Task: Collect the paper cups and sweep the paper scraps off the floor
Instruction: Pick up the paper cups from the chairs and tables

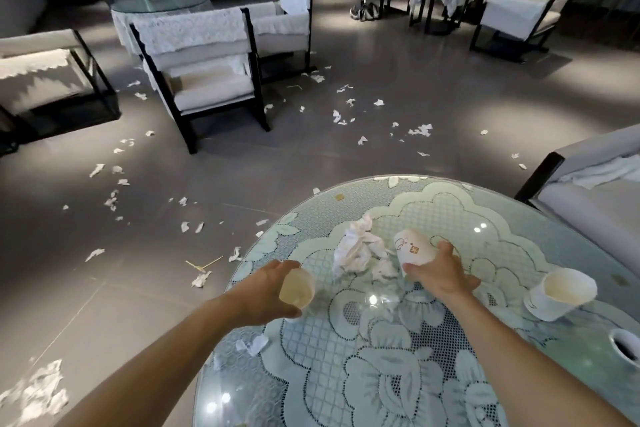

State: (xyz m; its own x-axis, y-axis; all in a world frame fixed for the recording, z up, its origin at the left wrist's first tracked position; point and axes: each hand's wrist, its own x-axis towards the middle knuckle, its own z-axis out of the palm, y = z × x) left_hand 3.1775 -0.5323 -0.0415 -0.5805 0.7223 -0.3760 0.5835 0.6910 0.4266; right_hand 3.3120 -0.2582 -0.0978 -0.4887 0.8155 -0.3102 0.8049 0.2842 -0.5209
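Over the round lace-covered glass counter [398, 367], the left hand [262, 292] grips a plain white paper cup [298, 289] while the right hand [440, 274] clasps a printed white paper cup [414, 248].

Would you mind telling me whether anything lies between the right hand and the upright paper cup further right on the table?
Nothing visible does: only bare glass tabletop separates the right hand from the upright paper cup. That hand is not free, though: it grips a printed paper cup.
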